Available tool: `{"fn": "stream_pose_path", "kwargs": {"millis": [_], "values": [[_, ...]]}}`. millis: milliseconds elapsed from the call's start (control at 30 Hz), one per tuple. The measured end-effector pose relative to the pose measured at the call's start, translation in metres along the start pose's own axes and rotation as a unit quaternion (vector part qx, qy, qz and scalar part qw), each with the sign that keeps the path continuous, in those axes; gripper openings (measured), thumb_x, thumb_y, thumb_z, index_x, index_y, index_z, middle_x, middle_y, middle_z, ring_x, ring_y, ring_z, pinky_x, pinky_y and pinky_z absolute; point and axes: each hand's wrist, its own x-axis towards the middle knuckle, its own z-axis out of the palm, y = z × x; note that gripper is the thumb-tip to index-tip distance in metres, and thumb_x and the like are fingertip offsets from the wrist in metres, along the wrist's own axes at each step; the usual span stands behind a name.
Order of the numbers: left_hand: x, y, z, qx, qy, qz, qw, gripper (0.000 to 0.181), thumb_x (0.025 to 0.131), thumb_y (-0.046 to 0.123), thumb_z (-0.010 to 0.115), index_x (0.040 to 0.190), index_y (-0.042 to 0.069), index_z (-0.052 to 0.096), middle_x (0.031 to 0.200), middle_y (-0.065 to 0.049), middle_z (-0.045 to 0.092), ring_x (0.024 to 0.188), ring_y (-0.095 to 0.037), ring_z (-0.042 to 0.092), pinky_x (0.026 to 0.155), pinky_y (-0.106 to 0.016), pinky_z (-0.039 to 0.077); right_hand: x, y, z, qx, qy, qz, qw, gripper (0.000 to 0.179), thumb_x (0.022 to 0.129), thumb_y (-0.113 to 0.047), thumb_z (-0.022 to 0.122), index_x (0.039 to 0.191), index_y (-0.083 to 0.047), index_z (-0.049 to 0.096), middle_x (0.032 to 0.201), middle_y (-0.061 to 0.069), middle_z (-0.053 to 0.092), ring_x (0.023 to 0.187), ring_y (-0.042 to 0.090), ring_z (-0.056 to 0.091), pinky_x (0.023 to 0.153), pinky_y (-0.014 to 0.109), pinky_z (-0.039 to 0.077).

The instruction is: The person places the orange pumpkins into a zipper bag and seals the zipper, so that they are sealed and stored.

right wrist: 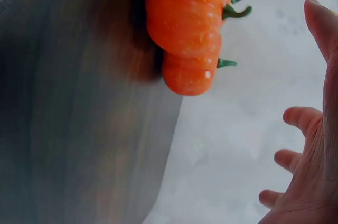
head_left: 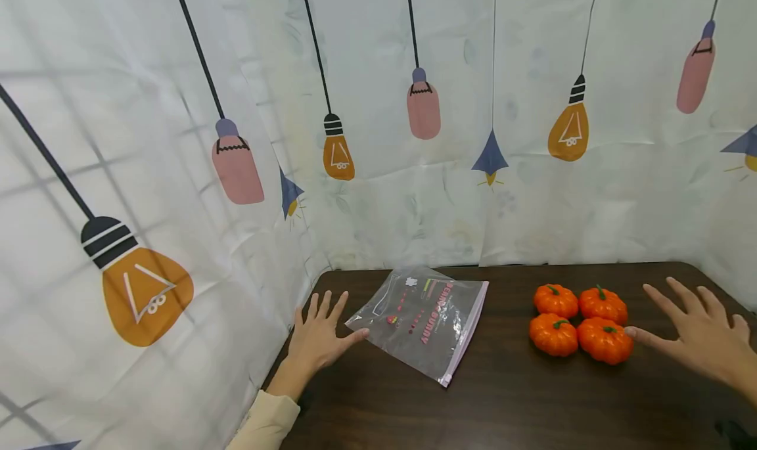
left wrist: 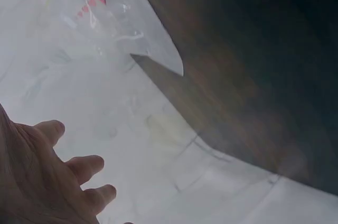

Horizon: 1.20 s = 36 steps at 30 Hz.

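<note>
Bag [head_left: 408, 332] lies on the worktop [head_left: 485, 391] at three o'clock from the left hand [head_left: 319, 338], its zip edge [head_left: 466, 335] running one to seven; four pumpkins [head_left: 590, 333] sit at nine o'clock from the nearer right hand [head_left: 700, 335]. Both hands, well apart, are splayed, holding nothing.

On my screen I see the left hand [head_left: 316, 340], fingers spread, near a clear plastic bag [head_left: 414, 325] on a dark table [head_left: 485, 404]. I see the right hand [head_left: 704, 332], also spread, beside four orange pumpkins [head_left: 600, 338], and a white curtain [head_left: 390, 220] printed with lamps behind.
</note>
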Motion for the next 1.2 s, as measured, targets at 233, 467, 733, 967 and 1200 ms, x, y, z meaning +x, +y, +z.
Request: {"fn": "stream_pose_path", "kwargs": {"millis": [233,467,733,967,1200], "values": [[-0.012,0.008,0.013,-0.008,0.003,0.005,1.0000,0.099,0.084,0.086,0.047,0.163,0.031,0.024,0.169,-0.015,0.023,0.158,-0.044,0.014,0.121,-0.071,0.009,-0.015,-0.006,0.011,0.016,-0.003,-0.012,0.9998,0.105,0.092,-0.066,0.061,0.165,-0.025,-0.002,0.168,0.026,-0.013,0.146,0.065,-0.013,0.089,0.092,0.011],[-0.021,0.022,0.021,-0.034,-0.004,0.014,0.9993,0.099,0.085,0.085,0.049,0.163,0.029,0.026,0.169,-0.016,0.025,0.157,-0.045,0.016,0.122,-0.070,0.010,-0.022,-0.018,0.021,0.031,-0.010,-0.015,0.9994,0.103,0.091,-0.065,0.063,0.165,-0.023,0.006,0.168,0.027,-0.002,0.146,0.065,-0.005,0.088,0.089,0.015],[-0.019,0.045,0.030,-0.089,-0.004,0.029,0.9956,0.097,0.085,0.085,0.049,0.161,0.028,0.031,0.167,-0.014,0.030,0.156,-0.042,0.022,0.120,-0.071,0.014,-0.020,-0.028,0.032,0.051,-0.026,-0.021,0.9981,0.102,0.090,-0.064,0.065,0.164,-0.013,0.015,0.159,0.036,0.018,0.126,0.073,0.025,0.085,0.087,0.023],[-0.011,0.068,0.037,-0.154,0.045,0.053,0.9856,0.086,0.087,0.074,0.060,0.153,0.021,0.045,0.154,-0.015,0.050,0.145,-0.041,0.043,0.116,-0.070,0.026,-0.017,-0.035,0.039,0.075,-0.056,-0.020,0.9954,0.101,0.091,-0.062,0.065,0.158,0.001,0.023,0.151,0.040,0.023,0.120,0.073,0.028,0.079,0.087,0.029],[-0.003,0.089,0.045,-0.219,0.079,0.077,0.9695,0.068,0.088,0.057,0.071,0.144,0.022,0.055,0.140,-0.007,0.061,0.129,-0.033,0.057,0.104,-0.062,0.046,-0.014,-0.037,0.043,0.088,-0.062,-0.035,0.9935,0.099,0.091,-0.057,0.069,0.154,0.007,0.027,0.145,0.042,0.028,0.113,0.070,0.034,0.070,0.081,0.039]]}}
